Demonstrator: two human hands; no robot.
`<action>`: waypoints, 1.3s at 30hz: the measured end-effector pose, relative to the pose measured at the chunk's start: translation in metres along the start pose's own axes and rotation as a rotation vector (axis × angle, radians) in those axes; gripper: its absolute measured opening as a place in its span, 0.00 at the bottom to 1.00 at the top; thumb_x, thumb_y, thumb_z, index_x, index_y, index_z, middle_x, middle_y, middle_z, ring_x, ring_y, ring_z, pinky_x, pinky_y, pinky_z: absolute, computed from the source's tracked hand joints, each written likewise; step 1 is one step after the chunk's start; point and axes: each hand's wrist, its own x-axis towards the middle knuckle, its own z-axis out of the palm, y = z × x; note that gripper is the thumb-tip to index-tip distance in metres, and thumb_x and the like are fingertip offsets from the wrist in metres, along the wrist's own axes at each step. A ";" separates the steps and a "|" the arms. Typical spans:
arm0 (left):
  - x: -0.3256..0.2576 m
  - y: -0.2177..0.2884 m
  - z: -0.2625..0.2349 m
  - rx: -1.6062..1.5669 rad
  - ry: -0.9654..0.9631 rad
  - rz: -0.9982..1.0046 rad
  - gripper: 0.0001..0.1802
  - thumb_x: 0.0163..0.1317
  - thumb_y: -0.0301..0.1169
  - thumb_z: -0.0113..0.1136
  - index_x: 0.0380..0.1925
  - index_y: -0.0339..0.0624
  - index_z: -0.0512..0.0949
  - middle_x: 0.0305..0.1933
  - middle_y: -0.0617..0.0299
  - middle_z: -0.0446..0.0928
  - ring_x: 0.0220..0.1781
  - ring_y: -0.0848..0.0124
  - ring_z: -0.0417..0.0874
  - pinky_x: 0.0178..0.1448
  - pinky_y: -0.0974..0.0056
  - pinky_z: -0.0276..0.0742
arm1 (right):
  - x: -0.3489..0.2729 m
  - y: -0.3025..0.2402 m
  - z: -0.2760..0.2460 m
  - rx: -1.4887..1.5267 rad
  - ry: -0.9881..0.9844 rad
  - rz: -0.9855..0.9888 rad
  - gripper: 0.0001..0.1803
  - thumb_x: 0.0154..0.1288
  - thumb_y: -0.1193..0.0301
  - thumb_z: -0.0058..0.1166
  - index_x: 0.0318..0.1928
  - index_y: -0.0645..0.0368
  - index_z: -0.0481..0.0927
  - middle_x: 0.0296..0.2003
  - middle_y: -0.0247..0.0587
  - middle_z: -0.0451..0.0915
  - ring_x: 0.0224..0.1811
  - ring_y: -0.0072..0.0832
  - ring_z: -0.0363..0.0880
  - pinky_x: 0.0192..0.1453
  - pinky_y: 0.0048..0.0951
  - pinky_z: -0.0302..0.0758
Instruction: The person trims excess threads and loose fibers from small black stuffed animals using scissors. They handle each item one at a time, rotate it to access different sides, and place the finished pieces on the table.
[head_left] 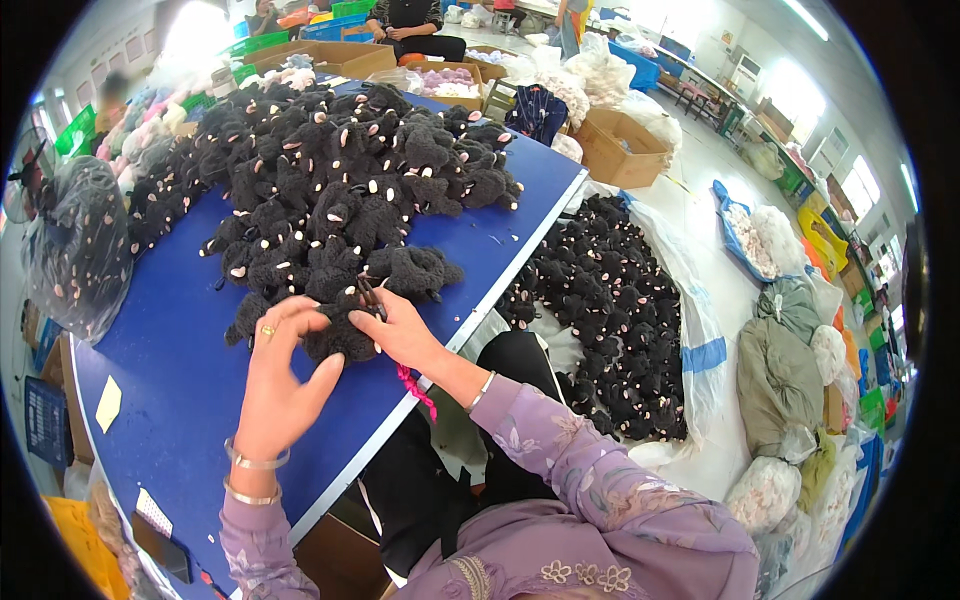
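Note:
On the blue table, a black fluffy plush toy with small pale parts lies under both hands. My left hand is curved at its left side, thumb and fingertips set against the plush. My right hand is closed round a pair of dark thread snips, whose blades point up and away over the toy. From beneath the right hand a curly pink cord hangs past the table edge. Just beyond lies a heap of similar black plush toys, some with pink ears.
The blue table has a white edge near me. To the right, a large sack of black plush toys stands on the floor. A clear bag sits at the left. A phone lies near left; cardboard boxes and seated people are farther off.

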 end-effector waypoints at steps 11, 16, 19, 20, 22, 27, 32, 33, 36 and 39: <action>0.003 0.130 -0.040 -1.850 -0.397 0.510 0.13 0.67 0.38 0.55 0.28 0.43 0.81 0.39 0.56 0.80 0.40 0.59 0.81 0.42 0.57 0.78 | 0.003 0.009 0.009 -0.136 -0.049 -0.108 0.18 0.62 0.63 0.57 0.41 0.68 0.74 0.26 0.36 0.74 0.28 0.20 0.71 0.33 0.27 0.70; -0.016 0.125 -0.049 -1.883 -0.549 0.321 0.10 0.65 0.34 0.56 0.28 0.42 0.80 0.37 0.55 0.78 0.38 0.58 0.80 0.38 0.56 0.79 | 0.002 0.009 0.006 -0.072 -0.042 -0.087 0.16 0.62 0.66 0.58 0.43 0.68 0.75 0.25 0.33 0.74 0.22 0.17 0.70 0.27 0.23 0.69; -0.013 0.122 -0.046 -1.898 -0.650 0.425 0.10 0.63 0.34 0.56 0.27 0.42 0.80 0.35 0.55 0.78 0.37 0.58 0.80 0.39 0.57 0.80 | 0.000 0.002 0.009 -0.043 -0.053 -0.071 0.16 0.63 0.66 0.57 0.42 0.68 0.75 0.26 0.33 0.74 0.23 0.17 0.71 0.27 0.23 0.69; -0.011 0.125 -0.045 -1.887 -0.628 0.466 0.10 0.63 0.34 0.56 0.27 0.42 0.81 0.35 0.55 0.79 0.37 0.58 0.80 0.39 0.57 0.80 | -0.001 -0.002 0.011 -0.031 -0.065 -0.057 0.16 0.63 0.66 0.57 0.42 0.68 0.75 0.26 0.34 0.74 0.23 0.17 0.71 0.27 0.24 0.70; -0.001 0.135 -0.039 -1.855 -0.536 0.550 0.11 0.64 0.35 0.55 0.26 0.42 0.81 0.35 0.54 0.79 0.37 0.58 0.81 0.40 0.56 0.80 | 0.001 -0.002 0.012 -0.040 -0.062 -0.082 0.17 0.63 0.66 0.57 0.42 0.68 0.75 0.26 0.34 0.75 0.24 0.17 0.71 0.28 0.24 0.70; -0.021 0.118 -0.051 -1.846 -0.571 0.304 0.15 0.65 0.36 0.53 0.25 0.40 0.82 0.38 0.54 0.81 0.37 0.57 0.83 0.41 0.57 0.80 | -0.001 0.007 0.002 -0.108 -0.025 -0.076 0.17 0.62 0.65 0.58 0.42 0.69 0.75 0.28 0.35 0.76 0.27 0.18 0.72 0.31 0.25 0.71; -0.011 0.120 -0.034 -1.897 -0.606 0.586 0.16 0.65 0.37 0.53 0.26 0.39 0.83 0.38 0.53 0.82 0.37 0.56 0.84 0.41 0.57 0.80 | 0.003 0.020 0.004 -0.050 0.001 -0.158 0.16 0.62 0.66 0.58 0.42 0.68 0.75 0.27 0.36 0.76 0.24 0.17 0.71 0.28 0.24 0.71; -0.012 0.121 -0.035 -1.876 -0.613 0.604 0.16 0.64 0.38 0.54 0.26 0.39 0.83 0.38 0.53 0.82 0.37 0.56 0.84 0.41 0.57 0.80 | 0.003 0.016 0.007 -0.038 -0.016 -0.144 0.16 0.63 0.66 0.58 0.42 0.68 0.75 0.27 0.35 0.75 0.23 0.17 0.71 0.28 0.24 0.70; -0.008 0.125 -0.036 -1.837 -0.645 0.633 0.13 0.64 0.34 0.52 0.28 0.38 0.82 0.37 0.53 0.81 0.38 0.59 0.83 0.43 0.59 0.79 | 0.000 0.004 0.011 0.032 -0.057 -0.089 0.15 0.63 0.67 0.58 0.42 0.68 0.74 0.25 0.35 0.74 0.21 0.18 0.71 0.25 0.24 0.69; -0.003 0.120 -0.037 -1.686 -0.584 0.657 0.11 0.64 0.29 0.50 0.30 0.36 0.81 0.37 0.54 0.80 0.39 0.61 0.81 0.45 0.61 0.77 | 0.000 0.003 0.014 0.063 -0.073 -0.096 0.15 0.63 0.67 0.58 0.41 0.68 0.74 0.25 0.34 0.74 0.21 0.18 0.71 0.24 0.24 0.69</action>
